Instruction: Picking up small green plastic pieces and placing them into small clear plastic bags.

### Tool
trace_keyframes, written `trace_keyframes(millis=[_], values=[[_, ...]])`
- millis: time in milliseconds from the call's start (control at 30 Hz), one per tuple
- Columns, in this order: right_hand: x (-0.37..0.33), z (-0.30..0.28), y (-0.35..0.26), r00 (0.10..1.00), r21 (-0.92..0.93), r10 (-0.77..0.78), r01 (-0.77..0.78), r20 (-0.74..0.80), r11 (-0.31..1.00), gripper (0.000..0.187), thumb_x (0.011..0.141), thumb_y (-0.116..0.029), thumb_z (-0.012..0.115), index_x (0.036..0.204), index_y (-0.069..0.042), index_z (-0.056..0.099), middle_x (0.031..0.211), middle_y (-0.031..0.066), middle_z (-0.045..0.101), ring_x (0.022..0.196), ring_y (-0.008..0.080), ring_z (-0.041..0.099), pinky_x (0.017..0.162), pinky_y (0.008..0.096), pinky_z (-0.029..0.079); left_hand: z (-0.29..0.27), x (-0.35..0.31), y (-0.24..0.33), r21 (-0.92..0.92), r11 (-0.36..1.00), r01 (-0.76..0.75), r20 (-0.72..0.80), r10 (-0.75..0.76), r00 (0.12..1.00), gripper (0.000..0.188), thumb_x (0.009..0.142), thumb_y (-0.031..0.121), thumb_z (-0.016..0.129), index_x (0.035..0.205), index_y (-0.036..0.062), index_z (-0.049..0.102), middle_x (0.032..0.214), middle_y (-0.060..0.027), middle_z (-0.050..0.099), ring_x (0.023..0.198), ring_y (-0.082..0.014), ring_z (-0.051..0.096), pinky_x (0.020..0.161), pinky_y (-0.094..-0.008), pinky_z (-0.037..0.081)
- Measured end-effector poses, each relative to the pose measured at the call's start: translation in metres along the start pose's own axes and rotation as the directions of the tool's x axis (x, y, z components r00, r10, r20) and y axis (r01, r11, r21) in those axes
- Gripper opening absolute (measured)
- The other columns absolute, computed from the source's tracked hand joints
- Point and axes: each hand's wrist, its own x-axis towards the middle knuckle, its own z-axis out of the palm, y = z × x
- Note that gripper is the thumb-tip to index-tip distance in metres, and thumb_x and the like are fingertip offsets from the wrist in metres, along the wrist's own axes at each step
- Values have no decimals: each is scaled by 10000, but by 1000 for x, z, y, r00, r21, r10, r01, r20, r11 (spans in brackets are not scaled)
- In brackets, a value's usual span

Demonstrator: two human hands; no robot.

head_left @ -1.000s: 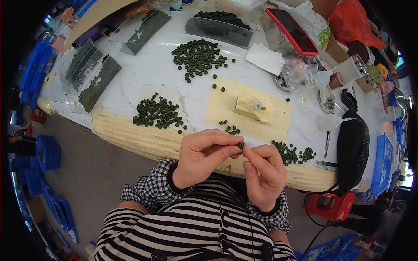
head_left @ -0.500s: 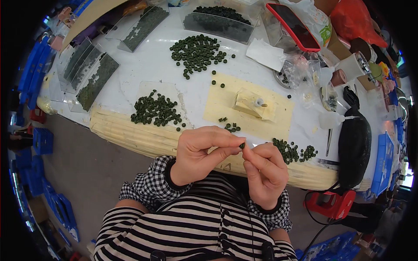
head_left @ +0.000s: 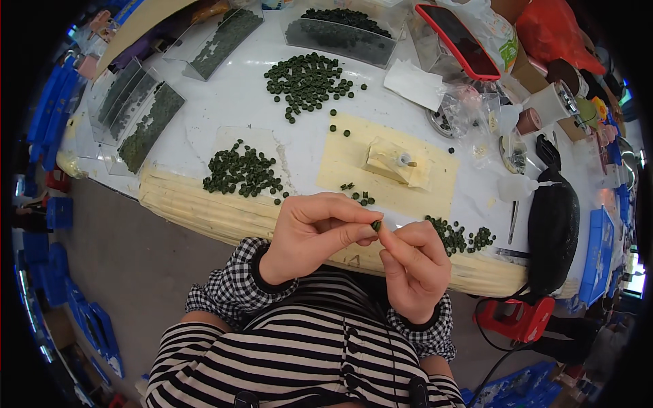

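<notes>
My left hand (head_left: 309, 234) pinches a small dark green disc (head_left: 376, 225) between thumb and forefinger, just above the table's near edge. Against the disc rests a forefinger of my right hand (head_left: 418, 268). Its other fingers are curled in, and whatever they may hold is hidden. Close beyond my fingertips lie a few loose green discs (head_left: 368, 200). One pile of discs (head_left: 243, 171) is to the left of my hands, and another pile (head_left: 457, 235) is just right of them.
A yellow sheet (head_left: 435, 190) carries a small cream block (head_left: 394, 163). Farther back are a larger disc pile (head_left: 306, 80) and clear trays (head_left: 340, 42) of discs. A red-cased phone (head_left: 459, 42) leans at the back right; a black bag (head_left: 554, 217) and tweezers (head_left: 513, 223) lie right.
Both hands have shifted very slightly, the left a little down and leftward. The disc has turned slightly between the fingertips. Otherwise the table looks the same.
</notes>
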Motion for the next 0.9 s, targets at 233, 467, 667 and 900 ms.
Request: trace_keyframes(millis=[233,467,667,900], values=[[2,2,2,999,-20,-43,43,10,999,385,768,56,730,1143,-29,715,839,42,609,715,171,554,631,279,446,-1,0,1,43,998,-46,14,46,999,185,879,-76,651,1052,-39,702,935,-147,689,812,-175,681,717,-251,554],[-1,2,1,1000,63,7,-8,14,998,381,779,59,727,1150,-21,709,847,49,613,724,170,558,637,262,452,-7,2,0,168,978,-127,89,113,990,197,871,-88,653,1055,-38,701,954,-155,697,828,-178,686,726,-254,557],[1,1,2,1000,9,-20,20,10,1000,377,776,55,726,1144,-30,714,862,45,623,728,172,561,642,273,454,-4,2,2,80,995,-60,49,56,997,184,879,-75,650,1054,-47,699,933,-151,691,822,-179,684,725,-255,556],[5,-1,2,995,-67,-90,92,33,994,391,733,41,745,1117,-29,724,850,37,629,724,186,578,642,292,455,-7,1,4,67,997,-27,79,22,997,196,901,-60,630,1087,-42,691,958,-136,681,854,-160,673,764,-250,551]])
